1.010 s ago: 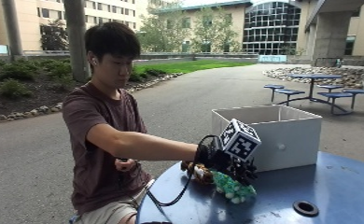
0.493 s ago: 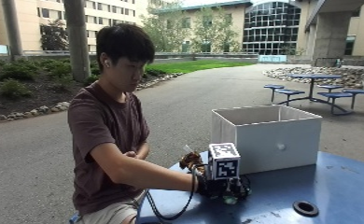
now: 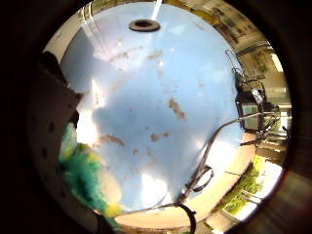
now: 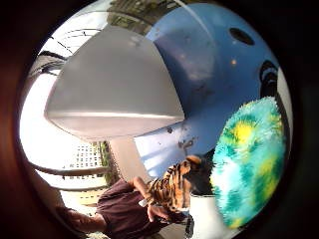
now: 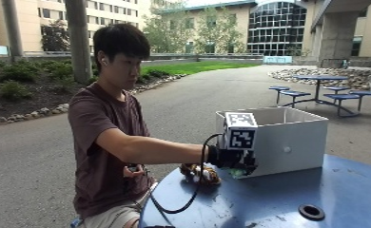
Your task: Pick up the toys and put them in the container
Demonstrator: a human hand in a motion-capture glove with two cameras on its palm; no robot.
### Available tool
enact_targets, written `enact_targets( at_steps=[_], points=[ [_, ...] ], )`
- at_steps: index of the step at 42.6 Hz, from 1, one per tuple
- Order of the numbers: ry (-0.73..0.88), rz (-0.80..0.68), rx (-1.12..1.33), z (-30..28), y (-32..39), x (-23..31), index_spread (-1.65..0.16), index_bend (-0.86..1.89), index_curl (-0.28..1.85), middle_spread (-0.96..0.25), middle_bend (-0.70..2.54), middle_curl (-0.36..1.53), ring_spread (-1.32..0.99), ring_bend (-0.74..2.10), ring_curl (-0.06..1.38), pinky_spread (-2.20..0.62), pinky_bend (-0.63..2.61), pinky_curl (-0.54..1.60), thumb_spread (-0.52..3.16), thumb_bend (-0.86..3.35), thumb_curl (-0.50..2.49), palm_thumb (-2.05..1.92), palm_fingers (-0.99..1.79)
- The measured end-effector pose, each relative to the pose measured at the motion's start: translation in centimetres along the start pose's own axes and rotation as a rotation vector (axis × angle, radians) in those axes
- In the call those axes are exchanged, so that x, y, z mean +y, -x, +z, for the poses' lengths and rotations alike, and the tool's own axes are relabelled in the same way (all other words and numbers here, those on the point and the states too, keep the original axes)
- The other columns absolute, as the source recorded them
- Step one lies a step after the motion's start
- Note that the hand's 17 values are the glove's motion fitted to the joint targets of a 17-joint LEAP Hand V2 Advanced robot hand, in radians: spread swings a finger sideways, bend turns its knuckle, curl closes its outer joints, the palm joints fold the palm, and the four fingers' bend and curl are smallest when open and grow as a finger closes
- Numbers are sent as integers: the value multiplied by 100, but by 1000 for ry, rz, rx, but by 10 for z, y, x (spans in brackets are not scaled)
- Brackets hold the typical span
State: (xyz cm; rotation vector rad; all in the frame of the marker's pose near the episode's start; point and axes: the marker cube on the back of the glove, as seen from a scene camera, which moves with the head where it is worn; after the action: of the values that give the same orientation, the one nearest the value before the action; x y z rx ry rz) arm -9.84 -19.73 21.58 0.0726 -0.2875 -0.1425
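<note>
Green-and-yellow fuzzy toy (image 4: 249, 159) sits against your gloved right hand (image 5: 233, 159), apparently gripped, though your fingers are hidden. You have the white container (image 5: 287, 140) just beyond that hand, its opening higher up; the tiger toy (image 5: 200, 173) lies beside your wrist.

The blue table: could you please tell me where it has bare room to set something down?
The blue table is bare between the white box and the round hole, and across its near side. It is crowded at the box's corner, where the gloved hand holds a green fuzzy toy beside the tiger toy.
</note>
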Motion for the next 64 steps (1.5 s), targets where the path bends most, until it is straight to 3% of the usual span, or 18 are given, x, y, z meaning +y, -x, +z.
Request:
enact_targets(
  at_steps=[13,20,25,31,35,45,54,58,62,64],
  points=[
    [-103,-2,115,-165,76,-7,-11,127,84,-21,140,73,-39,119,70,-40,109,60,78,10,99,63,84],
    [-148,-47,195,-204,145,-30,-13,130,90,-22,143,77,-41,122,72,-40,114,64,69,7,104,62,78],
    [-171,24,193,-210,187,-57,-14,131,93,-23,145,79,-42,125,73,-40,116,66,65,5,107,62,75],
    [-104,-199,387,-196,212,-73,-15,132,97,-23,146,82,-42,127,74,-40,119,69,61,4,111,63,72],
    [-99,-237,270,-178,278,-92,-15,132,99,-23,147,82,-43,129,75,-40,120,70,58,4,113,64,71],
    [-46,-323,321,-144,358,-126,-17,133,103,-24,148,85,-43,131,76,-39,121,72,54,3,118,66,67],
    [-32,-305,315,-122,402,-161,-18,133,106,-24,148,87,-43,132,77,-39,122,74,52,1,122,64,65],
    [71,-202,346,-107,404,-178,-18,132,108,-24,148,88,-43,133,77,-39,122,74,52,0,123,65,63],
    [219,-125,365,-95,391,-179,-18,103,102,-25,131,81,-39,123,75,-33,113,73,78,-16,107,27,5],
    [246,-126,330,-92,388,-178,-20,65,91,-20,78,67,-28,106,72,-25,135,77,82,-23,96,2,-79]
  ],
)
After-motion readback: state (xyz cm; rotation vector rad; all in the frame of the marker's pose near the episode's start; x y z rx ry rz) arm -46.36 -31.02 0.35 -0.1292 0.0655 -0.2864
